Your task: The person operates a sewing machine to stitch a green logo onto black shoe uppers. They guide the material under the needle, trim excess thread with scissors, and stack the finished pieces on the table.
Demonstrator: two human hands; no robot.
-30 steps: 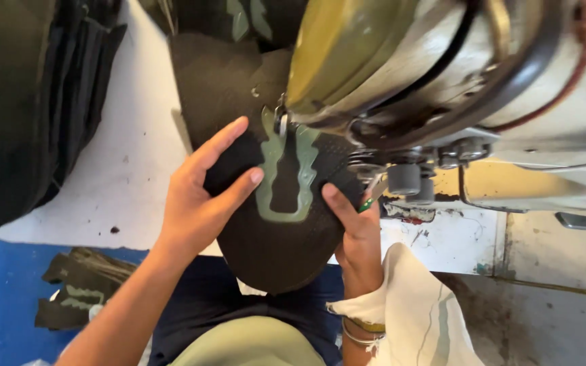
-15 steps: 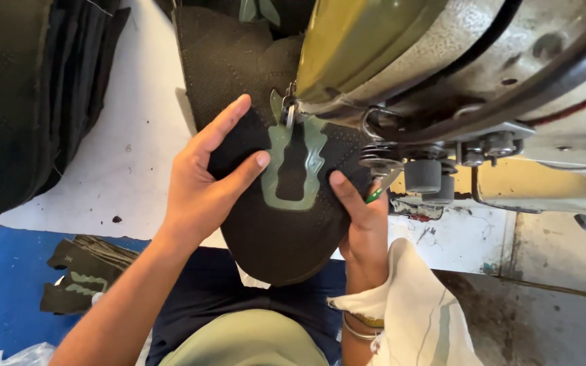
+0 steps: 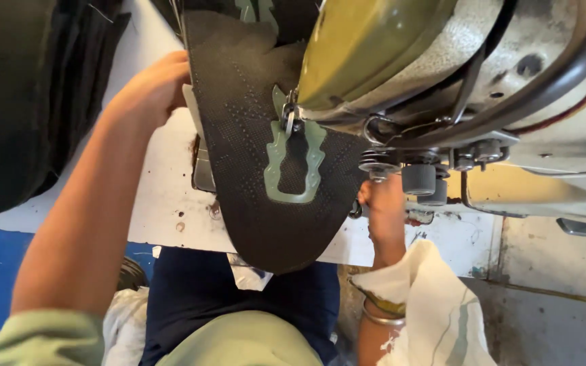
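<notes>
White bench (image 3: 164, 203), blue floor below. My left hand (image 3: 150, 88) grips far edge of dark mesh panel (image 3: 252, 149); right hand (image 3: 382, 203) seemingly pinches near edge. Earlier, left fingers lay flat atop panel.

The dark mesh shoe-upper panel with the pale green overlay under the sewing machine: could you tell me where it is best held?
Probably by its free edges. The dark mesh shoe-upper panel lies flat, pinned at the pale green overlay. The left hand grips its far left edge; the right hand is at its right edge, so come from the sides.
</notes>
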